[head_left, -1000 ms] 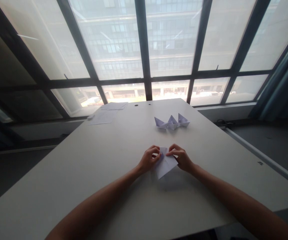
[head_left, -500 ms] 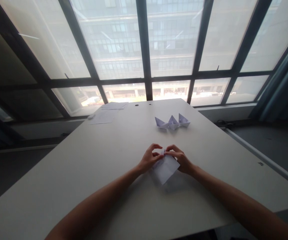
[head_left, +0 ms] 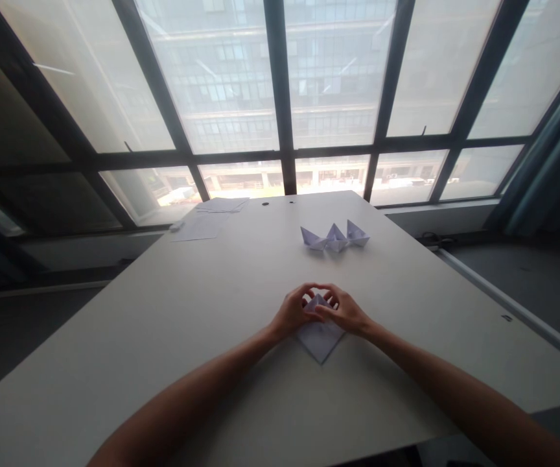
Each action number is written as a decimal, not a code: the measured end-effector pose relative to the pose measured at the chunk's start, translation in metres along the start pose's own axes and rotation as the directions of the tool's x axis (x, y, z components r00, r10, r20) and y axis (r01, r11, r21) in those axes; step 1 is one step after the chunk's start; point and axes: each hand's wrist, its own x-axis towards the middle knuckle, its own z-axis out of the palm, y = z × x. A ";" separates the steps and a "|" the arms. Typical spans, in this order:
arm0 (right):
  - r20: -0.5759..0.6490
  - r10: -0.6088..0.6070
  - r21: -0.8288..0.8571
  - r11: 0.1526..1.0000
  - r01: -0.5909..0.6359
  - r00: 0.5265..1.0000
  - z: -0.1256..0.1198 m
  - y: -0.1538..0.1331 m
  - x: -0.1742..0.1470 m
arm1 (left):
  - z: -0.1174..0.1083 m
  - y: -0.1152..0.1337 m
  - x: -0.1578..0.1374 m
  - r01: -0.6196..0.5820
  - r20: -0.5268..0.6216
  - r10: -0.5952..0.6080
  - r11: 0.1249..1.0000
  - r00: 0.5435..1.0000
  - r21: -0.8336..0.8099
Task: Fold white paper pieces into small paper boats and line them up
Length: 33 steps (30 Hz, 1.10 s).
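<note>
A folded sheet of white paper [head_left: 321, 342] lies flat on the table in a diamond shape, one corner pointing at me. Over its left upper side curves my left hand [head_left: 297, 307], thumb on the paper and fingers bent round the far corner. My right hand [head_left: 345, 310] mirrors it from the right, with its thumb pressed on the paper near the left thumb. The fingertips of both hands meet beyond the far corner, and part of the folds is hidden beneath the thumbs.
Three folded white paper boats [head_left: 336, 237] stand in a row on the white table [head_left: 202, 311], beyond my hands. Loose paper sheets [head_left: 196, 227] lie at the far left, with a small white crumpled-looking item [head_left: 177, 226] beside them. Large windows rise behind the table.
The paper has gone from tilted and raised to flat on the table, its near corner pointing at me. Both hands have shifted from pinching its top edge to curving round the far corner.
</note>
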 end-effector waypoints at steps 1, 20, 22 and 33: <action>-0.025 0.002 -0.020 1.000 -0.002 1.000 0.003 -0.001 -0.001 | 0.001 0.001 0.000 -0.011 0.004 0.011 1.000 1.000 0.024; -0.216 -0.092 -0.198 0.979 0.048 0.972 -0.003 0.021 0.010 | -0.011 -0.020 0.004 -0.050 0.068 0.032 0.961 0.997 0.274; -0.216 -0.120 -0.220 0.973 0.071 0.969 -0.002 0.020 0.008 | -0.012 -0.022 0.005 -0.037 0.066 0.019 0.957 0.998 0.288; -0.076 -0.266 -0.174 0.953 0.250 0.961 0.002 -0.014 -0.014 | -0.014 -0.013 -0.002 -0.124 0.060 0.110 0.926 0.992 0.358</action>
